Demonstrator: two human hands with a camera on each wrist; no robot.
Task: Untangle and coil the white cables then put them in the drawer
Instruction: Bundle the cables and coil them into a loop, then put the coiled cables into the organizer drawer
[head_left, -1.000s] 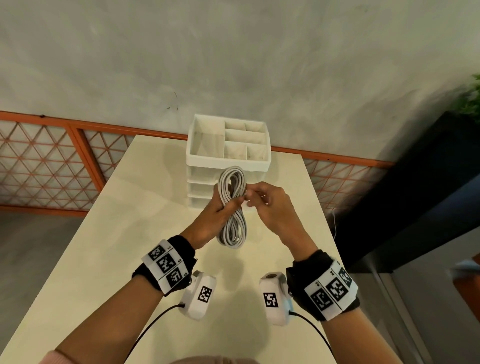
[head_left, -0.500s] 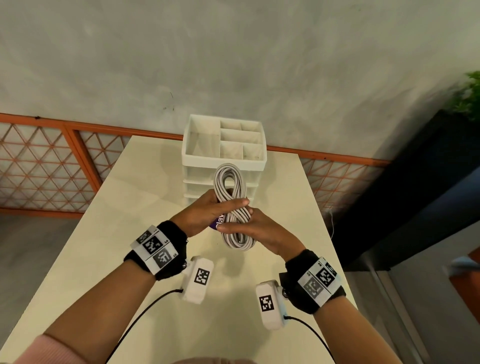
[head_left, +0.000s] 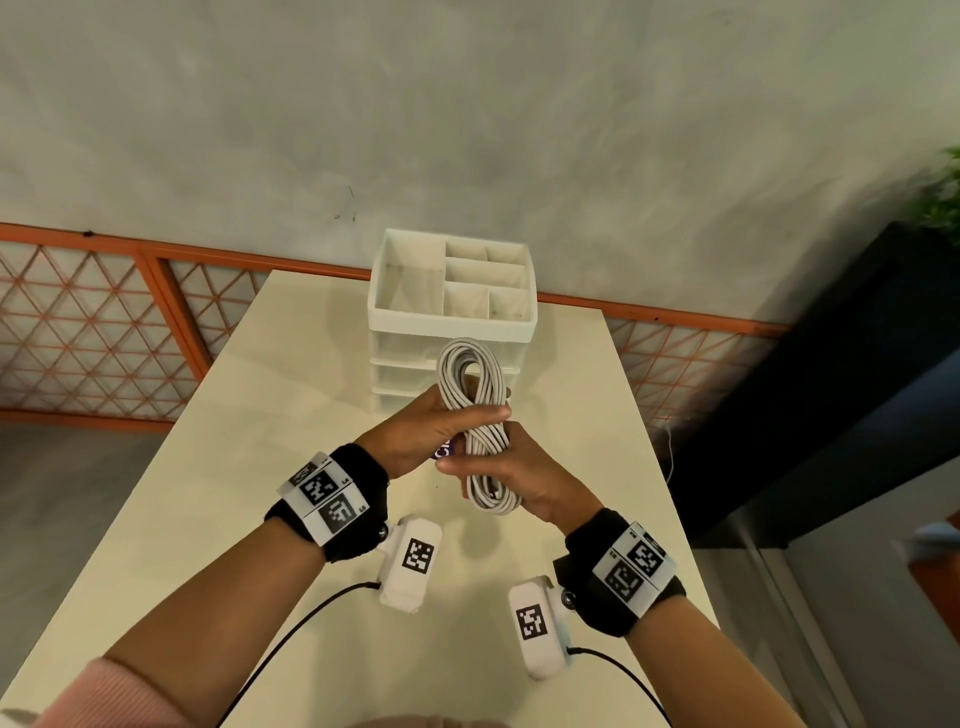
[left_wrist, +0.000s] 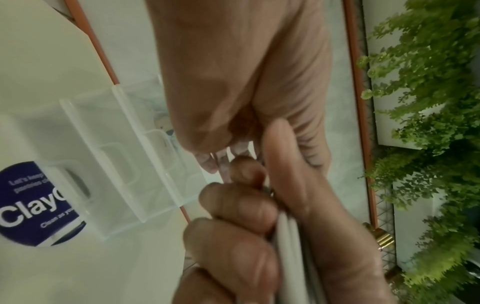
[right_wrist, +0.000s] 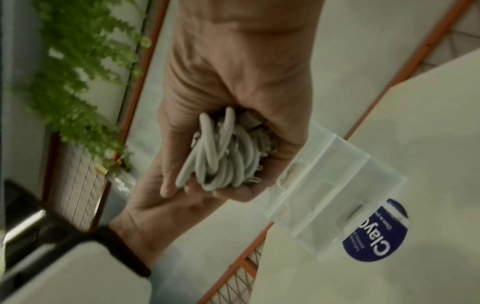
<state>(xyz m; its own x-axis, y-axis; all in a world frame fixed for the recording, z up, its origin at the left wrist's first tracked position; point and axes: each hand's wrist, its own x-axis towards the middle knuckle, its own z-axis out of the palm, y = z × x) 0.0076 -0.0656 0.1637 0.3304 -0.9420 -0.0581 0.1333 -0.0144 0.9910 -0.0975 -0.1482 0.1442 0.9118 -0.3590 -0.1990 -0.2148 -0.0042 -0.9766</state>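
Note:
A coiled bundle of white cable (head_left: 471, 374) stands upright above the table, just in front of the white drawer unit (head_left: 451, 317). My left hand (head_left: 415, 431) grips the bundle round its middle, thumb across the front. My right hand (head_left: 524, 478) cups and holds the lower loops from the right, fingers curled round them. In the left wrist view my left fingers (left_wrist: 233, 205) wrap the cable strands (left_wrist: 288, 236). The right wrist view shows the loop ends of the coil (right_wrist: 221, 152) bunched in my right hand (right_wrist: 233, 72). The unit's drawers (right_wrist: 324, 181) look closed.
The cream table (head_left: 260, 467) ends near an orange lattice railing (head_left: 93, 332) at the back. A round blue sticker (left_wrist: 33, 205) lies on the table by the drawer unit. A dark cabinet (head_left: 831, 389) and green plants (left_wrist: 428, 102) stand to the right.
My right hand left its pinch at the coil's right side and moved down, now wrapping the lower loops. My left hand keeps its grip on the middle.

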